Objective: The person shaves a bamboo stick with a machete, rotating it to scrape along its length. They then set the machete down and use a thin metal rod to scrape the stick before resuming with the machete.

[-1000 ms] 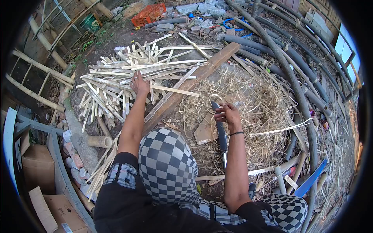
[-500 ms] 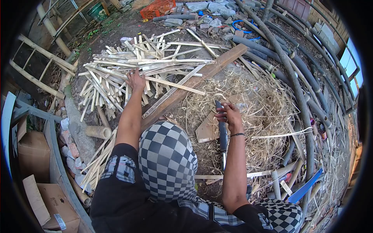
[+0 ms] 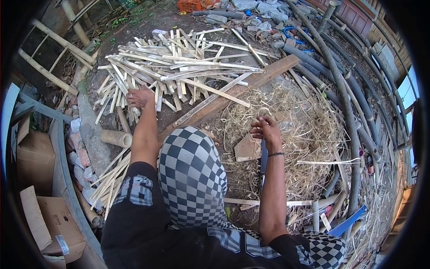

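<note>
Pale split strips (image 3: 179,60) form a crisscrossed pile to the left of the wooden beam (image 3: 274,75), which serves as landmark; several strip ends lie over it. The left hand (image 3: 141,97), to the left of the beam, rests at the pile's near edge with fingers moderately spread; whether it grips a strip cannot be told. The right hand (image 3: 267,131), right of the beam, is half open with loosely curled fingers and no strip visible in it. A long blade (image 3: 264,162) stands out beside the right forearm, near a cardboard piece (image 3: 247,149); its support is hidden. Curled shavings (image 3: 313,134) cover the ground right of the beam.

Likely hazards: the blade's closeness could cut the right wrist or forearm if the arm swings inward. Tangled strips could snag or slide if one is pulled from beneath others, and their rough ends could leave splinters in the bare fingers.
</note>
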Action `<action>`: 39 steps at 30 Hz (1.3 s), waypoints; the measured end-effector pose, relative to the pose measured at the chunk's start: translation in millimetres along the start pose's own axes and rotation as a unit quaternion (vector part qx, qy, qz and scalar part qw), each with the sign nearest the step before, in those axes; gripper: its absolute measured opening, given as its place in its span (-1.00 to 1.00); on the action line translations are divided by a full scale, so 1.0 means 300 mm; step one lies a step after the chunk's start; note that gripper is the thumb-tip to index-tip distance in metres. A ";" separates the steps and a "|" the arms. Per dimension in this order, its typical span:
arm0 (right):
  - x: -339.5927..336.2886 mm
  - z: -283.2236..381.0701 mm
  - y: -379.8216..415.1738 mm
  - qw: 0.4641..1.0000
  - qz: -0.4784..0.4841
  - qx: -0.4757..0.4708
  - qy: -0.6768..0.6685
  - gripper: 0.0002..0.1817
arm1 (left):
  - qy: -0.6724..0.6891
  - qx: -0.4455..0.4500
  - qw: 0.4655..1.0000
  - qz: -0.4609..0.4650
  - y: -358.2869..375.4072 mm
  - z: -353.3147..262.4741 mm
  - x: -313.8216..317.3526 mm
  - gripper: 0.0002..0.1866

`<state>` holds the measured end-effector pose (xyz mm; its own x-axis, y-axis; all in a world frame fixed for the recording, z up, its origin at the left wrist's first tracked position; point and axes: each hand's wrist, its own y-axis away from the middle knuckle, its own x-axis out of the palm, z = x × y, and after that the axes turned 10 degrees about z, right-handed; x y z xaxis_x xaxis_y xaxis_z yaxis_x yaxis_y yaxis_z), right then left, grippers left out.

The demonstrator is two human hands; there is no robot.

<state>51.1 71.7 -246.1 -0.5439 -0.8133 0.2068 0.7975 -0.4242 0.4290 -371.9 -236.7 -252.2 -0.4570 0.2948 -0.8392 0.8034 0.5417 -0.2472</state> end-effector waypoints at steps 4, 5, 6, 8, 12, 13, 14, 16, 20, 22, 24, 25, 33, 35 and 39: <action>0.043 -0.008 0.008 0.999 0.029 -0.011 0.009 -0.63 | -0.145 -0.070 0.987 -0.018 -0.068 0.095 -0.028 -0.52; 0.052 -0.013 0.012 0.999 0.032 -0.013 0.010 -0.63 | -0.134 -0.060 0.989 0.013 -0.068 0.124 -0.030 -0.63; 0.070 -0.011 0.020 0.999 0.033 -0.011 0.015 -0.63 | -0.131 -0.062 0.989 0.011 -0.071 0.155 -0.042 -0.63; 0.093 0.000 0.038 0.999 0.034 -0.015 0.022 -0.63 | -0.155 -0.048 0.986 0.023 -0.086 0.197 -0.067 -0.62; 0.129 0.011 0.075 0.998 0.055 -0.017 0.029 -0.64 | -0.137 -0.012 0.942 0.305 -0.212 0.376 -0.030 -0.57; 0.134 0.012 0.085 0.998 0.057 -0.017 0.030 -0.64 | -0.133 -0.013 0.944 0.302 -0.190 0.389 -0.070 -0.57; 0.140 0.014 0.095 0.998 0.060 -0.018 0.032 -0.65 | -0.091 -0.009 0.950 0.299 -0.161 0.408 -0.110 -0.57; 0.137 0.011 0.103 0.998 0.057 -0.024 0.027 -0.66 | -0.043 0.000 0.955 0.293 -0.150 0.430 -0.133 -0.56; 0.127 0.008 0.139 0.998 0.059 -0.015 0.033 -0.65 | -0.018 0.004 0.965 0.262 -0.230 0.510 -0.027 -0.59; 0.121 0.014 0.147 0.997 0.064 -0.032 0.027 -0.65 | 0.195 -0.068 0.903 0.376 -0.238 0.498 -0.057 -0.73; 0.123 0.029 0.167 0.997 0.059 -0.041 0.025 -0.65 | 0.274 -0.055 0.859 0.429 -0.235 0.470 -0.119 -0.77; 0.129 0.045 0.180 0.997 0.053 -0.045 0.021 -0.65 | 0.344 -0.039 0.807 0.479 -0.225 0.445 -0.173 -0.82; 0.256 0.243 0.328 0.983 0.075 -0.170 0.001 -0.59 | 0.406 0.195 0.679 0.580 0.103 0.071 -0.755 -0.70; 0.289 0.299 0.357 0.973 0.089 -0.213 0.007 -0.54 | 0.359 0.286 0.686 0.565 0.214 -0.058 -0.892 -0.70; 0.324 0.434 0.459 0.945 0.061 -0.321 0.021 -0.47 | 0.237 0.470 0.615 0.587 0.459 -0.278 -1.095 -0.65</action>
<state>74.0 -13.8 -52.4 -0.4384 -0.8806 0.1800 0.8547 -0.4704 -0.2195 -142.8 -193.4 30.0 0.7681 0.3659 -0.5254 0.4502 -0.8922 0.0368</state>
